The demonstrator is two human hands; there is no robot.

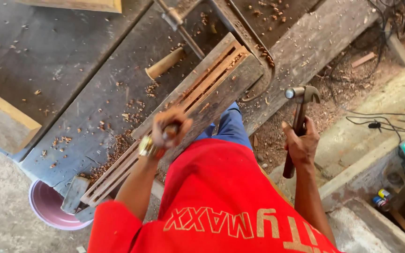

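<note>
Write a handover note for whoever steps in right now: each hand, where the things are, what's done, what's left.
Left hand: closed on a wooden-handled tool, likely a chisel, held against the slotted wooden frame; its blade is hidden.
Right hand: grips a claw hammer, raised to the side, clear of the frame.
The frame lies diagonally across the workbench, held under a metal clamp. A spare wooden handle lies beside it.
Done: long slots cut, shavings scattered.
Left: probably more chiselling at the near end; how much, cannot tell.
</note>
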